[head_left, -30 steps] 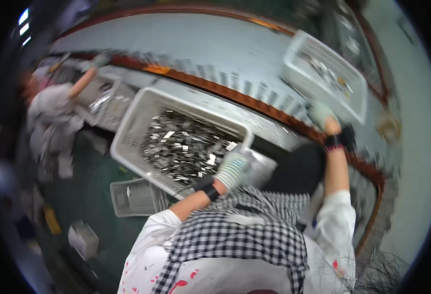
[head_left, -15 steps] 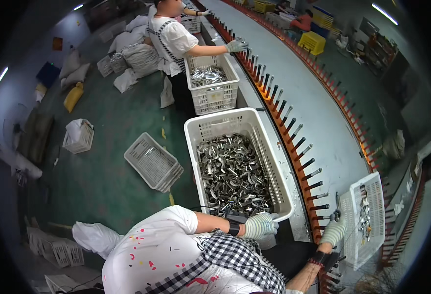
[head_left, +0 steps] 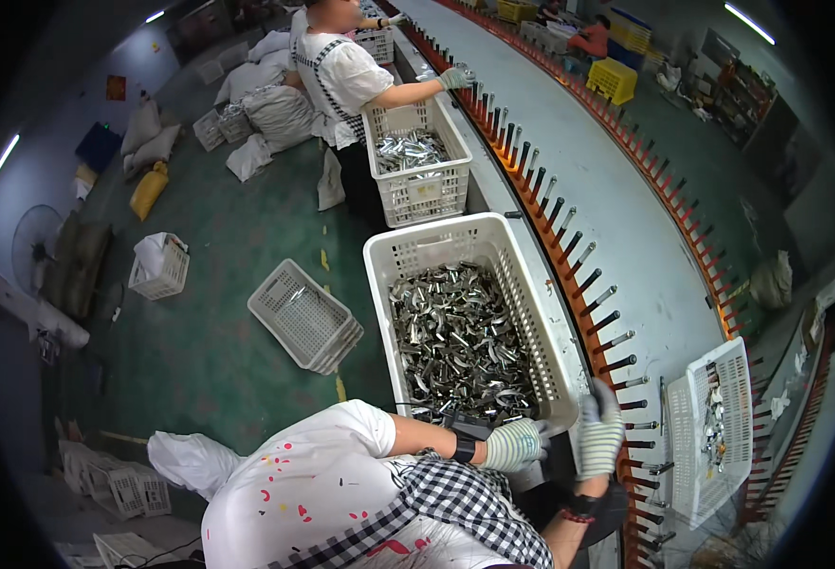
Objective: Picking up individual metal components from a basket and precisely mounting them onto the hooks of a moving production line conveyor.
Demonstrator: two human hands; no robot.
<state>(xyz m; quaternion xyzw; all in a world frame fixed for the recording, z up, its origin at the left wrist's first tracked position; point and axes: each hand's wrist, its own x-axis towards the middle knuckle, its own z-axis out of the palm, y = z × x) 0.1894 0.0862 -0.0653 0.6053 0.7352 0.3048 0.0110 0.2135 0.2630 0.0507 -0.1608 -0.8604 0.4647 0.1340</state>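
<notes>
Your left hand [head_left: 515, 444], in a striped glove, is at the near end of the large white crate, close to its right corner. Its fingers bend partly inward; how tight that grip is, and whether anything is inside it or it touches the rim, you can't tell from this angle. Your right hand [head_left: 599, 431], also gloved, is raised just beside that corner, between the crate and the rail, fingers pointing away from you. That grip is blurred, so you can't tell how far open it is or whether it has hold of anything.

The white crate [head_left: 439, 245] in front of you holds a deep heap of loose, shiny metal pieces [head_left: 460, 341]. To its right, the orange rail [head_left: 580, 311] curves away with a row of rods [head_left: 588, 280] along it. Right of that, a shallow white basket [head_left: 683, 446] sits tilted, with a few small parts inside. The pale worktop [head_left: 635, 247] stretches off beyond it.

On the green floor to the left lies a grey basket [head_left: 308, 313]. Past your crate is another white crate [head_left: 425, 199] of silvery pieces, and a co-worker's gloved hand [head_left: 456, 78] is at the rods there.
</notes>
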